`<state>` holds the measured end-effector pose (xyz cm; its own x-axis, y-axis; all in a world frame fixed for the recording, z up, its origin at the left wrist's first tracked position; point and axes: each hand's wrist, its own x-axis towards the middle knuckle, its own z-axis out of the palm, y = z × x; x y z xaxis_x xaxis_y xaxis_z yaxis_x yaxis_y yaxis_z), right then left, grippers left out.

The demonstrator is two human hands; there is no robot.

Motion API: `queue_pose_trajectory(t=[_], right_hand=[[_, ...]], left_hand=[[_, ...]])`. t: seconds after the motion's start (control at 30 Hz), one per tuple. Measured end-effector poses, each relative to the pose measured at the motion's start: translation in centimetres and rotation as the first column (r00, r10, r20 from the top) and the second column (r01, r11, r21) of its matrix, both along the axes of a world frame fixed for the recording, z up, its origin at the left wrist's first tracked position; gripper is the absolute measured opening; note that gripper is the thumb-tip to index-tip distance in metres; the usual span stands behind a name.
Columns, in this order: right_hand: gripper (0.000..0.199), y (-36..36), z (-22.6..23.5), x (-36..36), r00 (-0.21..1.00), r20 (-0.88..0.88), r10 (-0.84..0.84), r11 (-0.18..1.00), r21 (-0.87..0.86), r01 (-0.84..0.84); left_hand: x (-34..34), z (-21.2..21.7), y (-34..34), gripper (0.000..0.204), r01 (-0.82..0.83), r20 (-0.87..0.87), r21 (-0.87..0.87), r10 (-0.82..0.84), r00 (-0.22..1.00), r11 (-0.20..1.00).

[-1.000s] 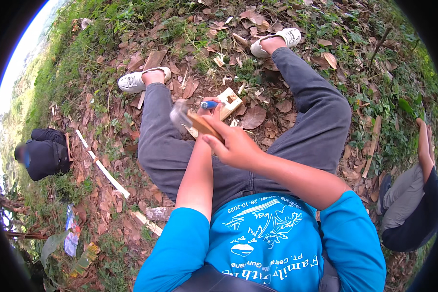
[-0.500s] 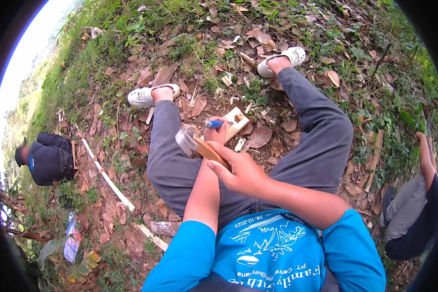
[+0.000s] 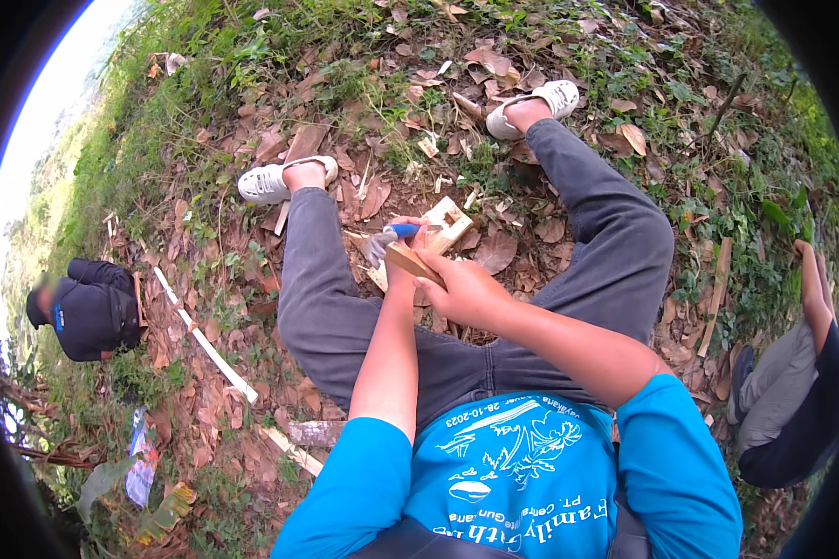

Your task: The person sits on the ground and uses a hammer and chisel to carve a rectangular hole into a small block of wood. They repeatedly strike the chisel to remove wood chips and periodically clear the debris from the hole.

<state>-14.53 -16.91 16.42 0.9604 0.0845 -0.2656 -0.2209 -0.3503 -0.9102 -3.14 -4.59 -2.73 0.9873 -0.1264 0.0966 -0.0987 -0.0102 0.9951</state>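
Observation:
Between my legs a pale wooden block (image 3: 454,216) with a squarish cut-out lies on the leaf litter. My left hand (image 3: 421,238), partly hidden behind the hammer, is closed around a chisel with a blue handle (image 3: 403,230). The chisel leans toward the cut-out, and its blade tip is too small to make out clearly. My right hand (image 3: 466,294) grips the wooden handle of a hammer (image 3: 410,262). The grey hammer head (image 3: 379,246) is close to the chisel's handle end; whether they touch I cannot tell.
Dry leaves and wood chips surround the block. Long pale wood strips (image 3: 205,337) lie at left, with a plastic bag (image 3: 141,463) nearer. A person in dark clothes (image 3: 93,309) is at far left; another person (image 3: 785,382) is at right beside a wooden strip (image 3: 716,298).
My right hand has brought the hammer down, its head now close to the chisel's handle end. The chisel stays in my left hand near the cut-out. The view has shifted slightly.

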Motion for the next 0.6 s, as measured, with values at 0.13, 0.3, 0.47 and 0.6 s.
queue_pose_trajectory(t=[0.13,0.3,0.47,0.6], right_hand=[[0.054,1.9,4.1,-2.1,0.968,0.247,0.030,0.991,0.119,-0.061],[0.052,0.0,1.3,0.6,0.997,-0.058,0.049,0.998,-0.032,-0.051],[0.055,2.6,3.8,-2.3,0.934,0.358,-0.002,0.992,0.121,-0.044],[0.052,1.6,-0.7,0.6,0.996,0.086,0.038,0.999,-0.016,-0.037]], left_hand=[[-0.1,-0.6,1.2,0.029,0.045,0.116,0.312,-0.085,0.990,0.949],[0.1,-0.2,1.1,0.023,0.014,0.053,-0.015,-0.013,0.999,1.000],[-0.1,0.6,1.2,0.017,-0.028,0.201,0.296,-0.034,0.979,0.955],[-0.2,-0.1,0.3,0.017,0.008,0.070,-0.009,-0.008,0.998,1.000]])
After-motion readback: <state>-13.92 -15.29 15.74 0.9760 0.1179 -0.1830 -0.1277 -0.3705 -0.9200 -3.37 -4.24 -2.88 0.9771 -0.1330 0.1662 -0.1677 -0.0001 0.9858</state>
